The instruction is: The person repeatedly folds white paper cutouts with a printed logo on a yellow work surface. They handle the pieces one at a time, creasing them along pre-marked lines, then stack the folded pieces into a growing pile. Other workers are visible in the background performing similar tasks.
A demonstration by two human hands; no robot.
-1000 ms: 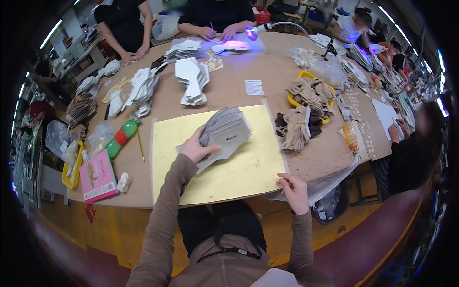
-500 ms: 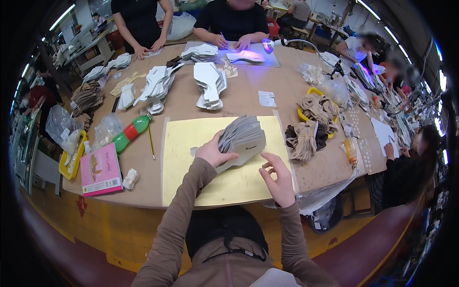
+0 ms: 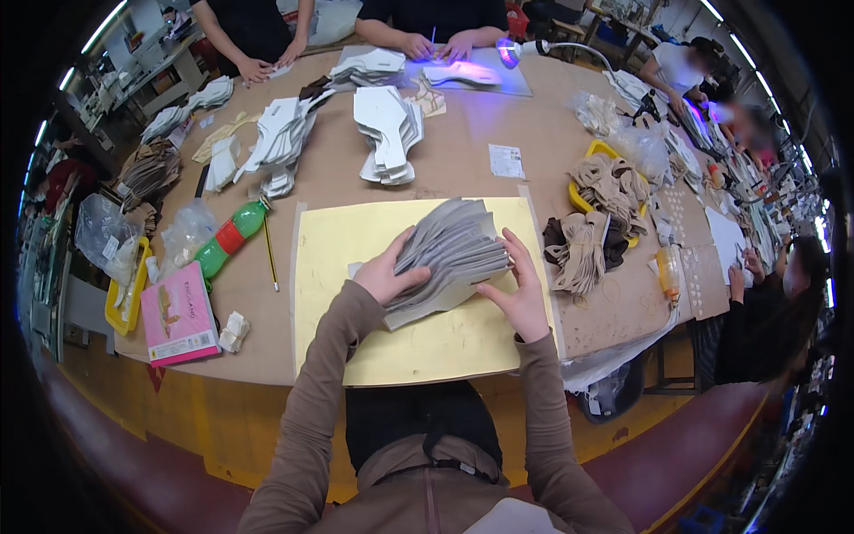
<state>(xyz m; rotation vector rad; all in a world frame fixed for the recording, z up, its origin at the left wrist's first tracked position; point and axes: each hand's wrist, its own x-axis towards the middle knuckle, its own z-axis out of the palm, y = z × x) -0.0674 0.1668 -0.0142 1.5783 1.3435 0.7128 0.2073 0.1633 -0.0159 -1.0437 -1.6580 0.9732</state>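
Grey cut pieces, a thick fanned stack [image 3: 449, 258], sit at the centre of the frame on the yellow cutting mat [image 3: 356, 249], clasped from both sides. Left hand [image 3: 389, 271] wraps the stack's left edge while right hand [image 3: 520, 294] braces its right end, apparently to keep the layers squared. A pencil [image 3: 269, 254] lies just left of the mat.

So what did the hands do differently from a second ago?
The right hand came up off the table edge, moved left, and took hold of the right side of the grey stack of cut pieces. The left hand kept its grip on the stack's left side, and the stack stayed on the yellow mat. The green bottle, pencil and pink book did not move.
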